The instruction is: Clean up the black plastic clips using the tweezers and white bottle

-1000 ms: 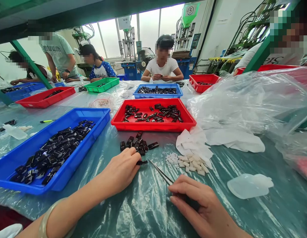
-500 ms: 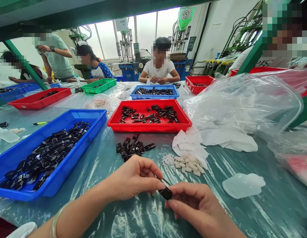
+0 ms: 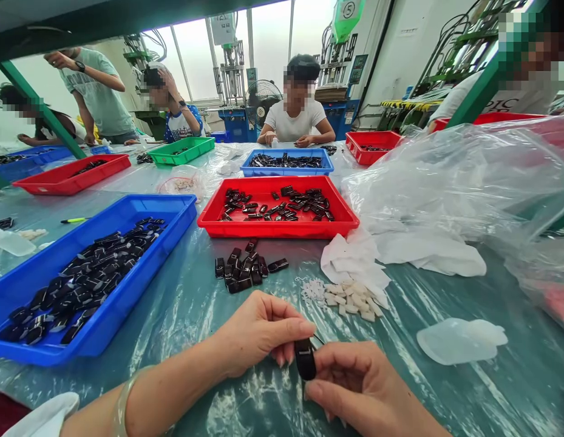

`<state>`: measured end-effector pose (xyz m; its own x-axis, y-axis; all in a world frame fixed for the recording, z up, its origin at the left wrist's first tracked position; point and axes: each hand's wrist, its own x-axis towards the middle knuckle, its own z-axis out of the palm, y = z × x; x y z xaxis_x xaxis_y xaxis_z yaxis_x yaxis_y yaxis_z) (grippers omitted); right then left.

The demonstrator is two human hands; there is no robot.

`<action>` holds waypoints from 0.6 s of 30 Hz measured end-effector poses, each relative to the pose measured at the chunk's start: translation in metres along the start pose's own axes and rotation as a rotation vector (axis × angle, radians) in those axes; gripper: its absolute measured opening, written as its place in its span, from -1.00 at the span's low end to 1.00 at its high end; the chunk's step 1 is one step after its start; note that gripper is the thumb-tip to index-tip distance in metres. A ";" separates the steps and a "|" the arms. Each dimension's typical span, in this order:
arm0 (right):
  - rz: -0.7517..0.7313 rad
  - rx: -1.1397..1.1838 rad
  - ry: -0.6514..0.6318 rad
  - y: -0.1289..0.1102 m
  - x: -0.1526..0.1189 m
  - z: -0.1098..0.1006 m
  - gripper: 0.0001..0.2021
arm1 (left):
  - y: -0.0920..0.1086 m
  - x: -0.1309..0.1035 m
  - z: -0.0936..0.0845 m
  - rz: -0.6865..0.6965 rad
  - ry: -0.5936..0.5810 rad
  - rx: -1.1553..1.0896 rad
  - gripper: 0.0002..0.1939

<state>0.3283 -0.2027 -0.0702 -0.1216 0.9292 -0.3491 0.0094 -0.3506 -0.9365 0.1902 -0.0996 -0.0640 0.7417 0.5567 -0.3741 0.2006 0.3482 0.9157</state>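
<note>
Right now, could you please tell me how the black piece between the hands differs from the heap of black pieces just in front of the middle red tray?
The held piece is between the left hand and right hand, while the heap rests on the plastic sheeting. The held piece is single; the heap has many pieces at mixed angles, some overlapping. Both look dark.

A pale, shiny bangle [image 3: 119, 408] is worn on the left arm [image 3: 181, 377]. A white sleeve [image 3: 51, 417] is seen farther up, beside dark red cloth [image 3: 5, 414].
</note>
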 end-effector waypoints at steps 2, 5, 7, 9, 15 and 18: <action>0.000 -0.007 -0.011 0.000 -0.001 0.000 -0.90 | -0.002 0.000 0.001 -0.003 0.001 0.003 -0.68; 0.004 -0.025 -0.008 -0.001 0.000 0.000 -0.88 | -0.003 0.000 0.002 -0.002 -0.001 -0.002 -0.67; 0.016 -0.031 0.006 -0.001 0.000 0.000 -0.86 | -0.003 0.000 0.002 -0.003 0.000 -0.007 -0.67; 0.025 -0.034 0.016 -0.001 0.001 -0.001 -0.85 | -0.003 -0.001 0.002 -0.002 0.006 -0.006 -0.67; 0.042 -0.023 0.036 -0.002 0.001 0.001 -0.84 | -0.003 -0.004 0.004 0.008 0.029 -0.009 -0.66; 0.040 -0.017 0.054 -0.005 0.001 0.001 -0.85 | -0.004 -0.006 0.005 0.054 0.005 0.038 -0.64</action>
<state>0.3271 -0.2004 -0.0661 -0.0666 0.9197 -0.3868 0.0305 -0.3856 -0.9222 0.1887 -0.1082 -0.0646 0.7492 0.5774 -0.3245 0.1843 0.2888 0.9395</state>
